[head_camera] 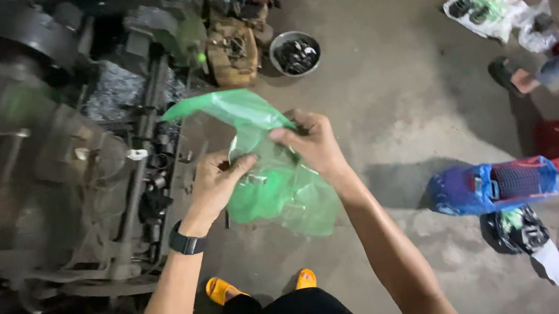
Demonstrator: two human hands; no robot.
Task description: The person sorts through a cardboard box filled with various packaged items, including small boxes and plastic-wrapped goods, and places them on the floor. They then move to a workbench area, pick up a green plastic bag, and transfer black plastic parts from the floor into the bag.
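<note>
Left hand (214, 182) and right hand (314, 143) pinch a green plastic bag (276, 186) (crumpled, translucent).

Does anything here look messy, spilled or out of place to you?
Mostly clutter. Loose plastic bags of small dark parts lie scattered on the concrete floor, and metal shavings are heaped on the machine. The green plastic bag held between the left hand and right hand is crumpled.
</note>
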